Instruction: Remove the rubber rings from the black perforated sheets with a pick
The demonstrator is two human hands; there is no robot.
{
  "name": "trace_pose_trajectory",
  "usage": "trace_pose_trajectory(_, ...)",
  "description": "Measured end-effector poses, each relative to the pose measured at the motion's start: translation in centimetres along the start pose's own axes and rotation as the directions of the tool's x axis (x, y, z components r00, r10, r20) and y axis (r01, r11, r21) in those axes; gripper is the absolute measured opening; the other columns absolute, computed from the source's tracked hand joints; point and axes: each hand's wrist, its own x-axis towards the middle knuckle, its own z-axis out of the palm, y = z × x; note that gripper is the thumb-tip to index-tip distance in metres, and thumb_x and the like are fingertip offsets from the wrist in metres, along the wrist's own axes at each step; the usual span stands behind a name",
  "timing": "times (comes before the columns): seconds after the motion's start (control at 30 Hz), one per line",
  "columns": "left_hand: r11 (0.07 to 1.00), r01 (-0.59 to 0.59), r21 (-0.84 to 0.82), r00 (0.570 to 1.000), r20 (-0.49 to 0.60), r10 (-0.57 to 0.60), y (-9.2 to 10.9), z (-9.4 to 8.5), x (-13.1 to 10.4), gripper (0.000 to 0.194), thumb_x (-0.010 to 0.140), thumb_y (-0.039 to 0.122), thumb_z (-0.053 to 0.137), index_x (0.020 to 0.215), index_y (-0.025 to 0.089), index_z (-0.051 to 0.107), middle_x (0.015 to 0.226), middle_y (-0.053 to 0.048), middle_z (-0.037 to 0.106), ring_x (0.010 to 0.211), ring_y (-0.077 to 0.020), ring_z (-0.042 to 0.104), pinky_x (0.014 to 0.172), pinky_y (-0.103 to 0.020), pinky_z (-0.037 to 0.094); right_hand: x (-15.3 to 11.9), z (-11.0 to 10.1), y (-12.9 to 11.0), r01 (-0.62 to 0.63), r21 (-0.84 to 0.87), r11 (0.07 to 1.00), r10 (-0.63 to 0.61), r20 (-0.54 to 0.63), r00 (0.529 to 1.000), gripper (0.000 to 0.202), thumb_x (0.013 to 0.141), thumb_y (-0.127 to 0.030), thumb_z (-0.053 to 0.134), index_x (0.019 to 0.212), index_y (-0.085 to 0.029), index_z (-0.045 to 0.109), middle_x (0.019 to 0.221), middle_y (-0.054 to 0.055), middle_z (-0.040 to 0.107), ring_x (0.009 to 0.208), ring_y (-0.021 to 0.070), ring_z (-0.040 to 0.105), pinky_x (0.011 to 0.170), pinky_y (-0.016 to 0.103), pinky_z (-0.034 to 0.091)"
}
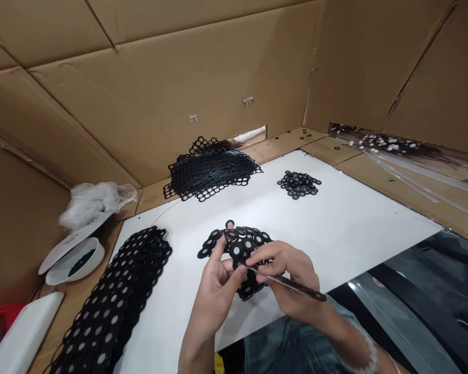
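A piece of black ring mesh, linked from small black rings, some with pale round centres, hangs over the white board. My left hand grips its near edge between thumb and fingers, and the index finger reaches up along it; a single black ring sits at a fingertip. My right hand is closed around a slim, dark, flat-handled tool, whose tip meets the mesh beside my left thumb. Fingers hide that tip, so its exact kind is unclear.
A long ring-mesh strip lies at left, a mesh stack at the back, and a loose ring pile at back right. A white bowl and plastic bag stand left. Cardboard walls enclose the white board.
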Motion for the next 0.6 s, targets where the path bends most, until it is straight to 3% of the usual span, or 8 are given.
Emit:
trace_pose_trajectory(0.1, 1.0, -0.004, -0.019, 1.0, 0.026, 0.005, 0.0, -0.1, 0.0, 0.084, 0.087, 0.029, 0.063, 0.15, 0.015, 0.01, 0.065, 0.001, 0.062, 0.061, -0.0113, 0.053, 0.06, -0.021, 0.04, -0.2, 0.5, 0.5, 0.051, -0.024, 0.998, -0.052, -0.009, 0.999, 0.018, 0.077, -0.001, 0.057, 0.078, -0.019, 0.054, 0.08, 0.007, 0.071, 0.077, 0.0162, 0.07, 0.066, 0.028, 0.057)
trace_pose_trajectory(0.27, 1.0, -0.017, -0.023, 1.0, 0.013, 0.017, -0.1, -0.2, 0.0, 0.084, 0.087, 0.029, 0.062, 0.15, 0.014, 0.009, 0.061, 0.004, 0.057, 0.058, -0.01, 0.049, 0.06, -0.02, 0.04, -0.3, 1.0, 0.9, 0.157, -0.175, 0.972, -0.161, -0.007, 0.987, 0.019, 0.076, 0.001, 0.055, 0.079, -0.017, 0.055, 0.078, 0.009, 0.071, 0.079, 0.0182, 0.069, 0.074, 0.034, 0.058)
trace_pose_trajectory(0.43, 0.979, -0.058, 0.193, 0.997, -0.045, 0.068, -0.4, -0.1, -0.4, 0.079, 0.091, 0.03, 0.055, 0.151, 0.02, 0.005, 0.061, 0.006, 0.051, 0.06, -0.0118, 0.048, 0.062, -0.022, 0.041, -0.3, 1.2, 0.9, 0.189, -0.316, 0.93, -0.209, -0.031, 0.977, 0.019, 0.078, 0.0, 0.052, 0.075, -0.019, 0.054, 0.071, 0.005, 0.067, 0.07, 0.0159, 0.063, 0.063, 0.031, 0.056)
trace_pose_trajectory(0.6, 0.923, -0.134, 0.361, 0.99, 0.005, 0.142, -0.6, -0.1, -0.6, 0.068, 0.092, 0.025, 0.05, 0.15, 0.024, 0.014, 0.064, 0.005, 0.051, 0.064, -0.0129, 0.049, 0.07, -0.024, 0.044, -0.6, 1.7, 1.5, 0.262, -0.436, 0.861, -0.313, -0.047, 0.949, 0.019, 0.079, -0.001, 0.051, 0.072, -0.019, 0.053, 0.067, 0.005, 0.065, 0.068, 0.0169, 0.059, 0.058, 0.031, 0.055)
